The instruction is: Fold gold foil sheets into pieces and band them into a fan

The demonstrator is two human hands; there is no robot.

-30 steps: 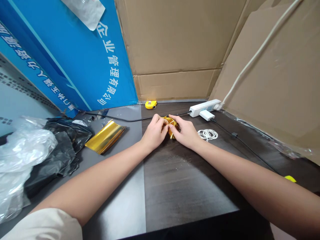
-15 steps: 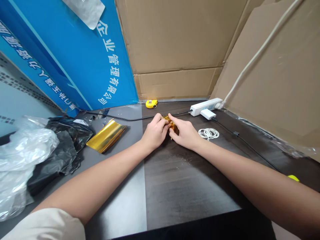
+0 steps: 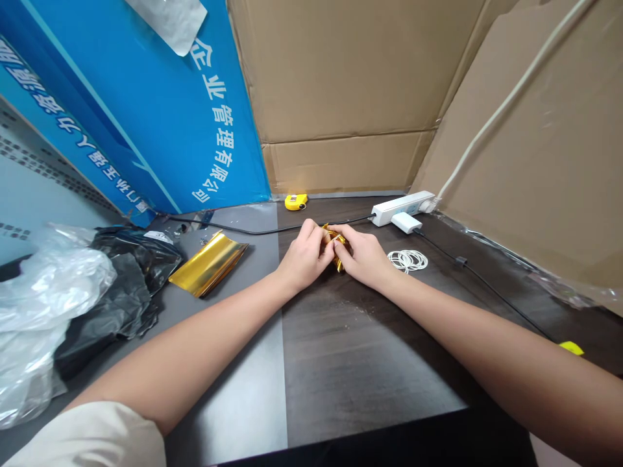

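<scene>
Between my hands, at the middle of the table, is a crumpled piece of gold foil (image 3: 339, 265), partly hidden by my fingers. My left hand (image 3: 305, 255) is closed, its thumb and fingertips pinched at the foil's left side. From the other side my right hand (image 3: 364, 257) curls round the foil with thumb and fingers bent. A thin pale strand (image 3: 335, 238) shows between the fingertips; I cannot tell what it is. To the left lies a stack of gold foil sheets (image 3: 209, 264), slightly curled. White rubber bands (image 3: 407, 261) sit in a loose pile beside my right wrist.
Black and clear plastic bags (image 3: 117, 292) are heaped at the left. A yellow tape measure (image 3: 295, 202) stands by the cardboard wall (image 3: 341, 78). Behind my right hand is a white power strip (image 3: 403, 206) with a plugged-in adapter (image 3: 406, 223). A black cable (image 3: 263, 231) crosses the back.
The right fingers have shifted, with the index finger drawn in closer to the left fingertips. More of the foil's lower end and a pale strand now show. The rest stays in place.
</scene>
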